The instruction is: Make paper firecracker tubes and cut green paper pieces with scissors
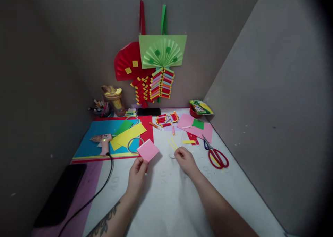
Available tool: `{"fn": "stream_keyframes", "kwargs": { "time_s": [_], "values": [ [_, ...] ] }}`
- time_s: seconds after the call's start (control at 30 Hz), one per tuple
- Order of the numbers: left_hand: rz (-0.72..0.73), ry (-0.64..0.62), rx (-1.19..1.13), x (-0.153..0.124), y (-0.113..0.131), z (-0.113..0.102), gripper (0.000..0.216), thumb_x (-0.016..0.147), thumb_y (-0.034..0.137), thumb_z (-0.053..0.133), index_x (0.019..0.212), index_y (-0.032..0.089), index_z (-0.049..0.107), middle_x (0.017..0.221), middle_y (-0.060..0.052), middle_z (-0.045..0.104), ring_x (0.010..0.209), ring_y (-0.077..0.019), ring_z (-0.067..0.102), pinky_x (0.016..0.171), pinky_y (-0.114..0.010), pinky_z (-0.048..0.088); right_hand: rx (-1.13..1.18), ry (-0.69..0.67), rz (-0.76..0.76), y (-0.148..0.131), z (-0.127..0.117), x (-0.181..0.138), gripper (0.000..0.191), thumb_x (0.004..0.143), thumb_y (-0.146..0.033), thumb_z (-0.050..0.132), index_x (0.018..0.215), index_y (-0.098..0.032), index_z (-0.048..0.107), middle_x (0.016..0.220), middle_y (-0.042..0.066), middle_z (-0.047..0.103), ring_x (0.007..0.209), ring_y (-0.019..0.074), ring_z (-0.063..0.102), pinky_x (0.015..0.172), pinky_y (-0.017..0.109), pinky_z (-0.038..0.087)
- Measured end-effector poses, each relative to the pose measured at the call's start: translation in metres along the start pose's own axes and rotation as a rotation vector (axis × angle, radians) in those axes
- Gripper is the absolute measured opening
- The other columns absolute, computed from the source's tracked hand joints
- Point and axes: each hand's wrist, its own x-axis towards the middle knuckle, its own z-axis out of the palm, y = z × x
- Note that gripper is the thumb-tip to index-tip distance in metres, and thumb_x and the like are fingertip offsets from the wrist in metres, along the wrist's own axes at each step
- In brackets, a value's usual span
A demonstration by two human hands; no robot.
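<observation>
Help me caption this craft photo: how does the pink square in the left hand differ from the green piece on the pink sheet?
The pink square is held in the left hand; the green piece lies on the pink sheet. The pink square is pale, the green piece darker. Both look like plain paper.

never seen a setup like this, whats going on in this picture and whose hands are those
There's no machine here: these are one person's bare hands, seen by a camera worn on that person's head, looking forward and down. The left hand holds a pink paper square. The right hand is closed beside thin yellow strips; whether it grips any is unclear. On the table lie a glue gun, coloured sheets, small paper rolls and red-handled scissors. Behind hang a red paper fan and a green one.
</observation>
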Motion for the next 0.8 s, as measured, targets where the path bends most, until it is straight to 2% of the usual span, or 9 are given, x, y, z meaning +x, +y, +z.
{"fn": "stream_keyframes", "kwargs": {
  "time_s": [0.43,0.8],
  "values": [
    [-0.049,0.01,-0.074,-0.0008,-0.0013,-0.002,0.022,0.078,0.039,0.057,0.077,0.017,0.056,0.062,0.004,0.045,0.058,-0.0104,0.038,0.054,-0.021,0.032,0.03,-0.015,0.025,-0.0057,-0.0037,-0.0043,0.013,0.076,-0.02,0.047,0.064,-0.019,0.051,0.068,0.0,0.05,0.063,0.0147,0.048,0.057,0.026,0.036],
    [-0.068,0.025,-0.087,0.0001,-0.0022,-0.0052,0.023,0.078,0.04,0.057,0.074,0.017,0.055,0.06,0.004,0.045,0.056,-0.01,0.037,0.053,-0.02,0.03,0.062,0.079,-0.003,-0.0066,-0.0058,-0.0048,0.014,0.077,-0.021,0.048,0.063,-0.019,0.049,0.067,0.0,0.05,0.066,0.0153,0.05,0.062,0.027,0.038]
  ]
}}
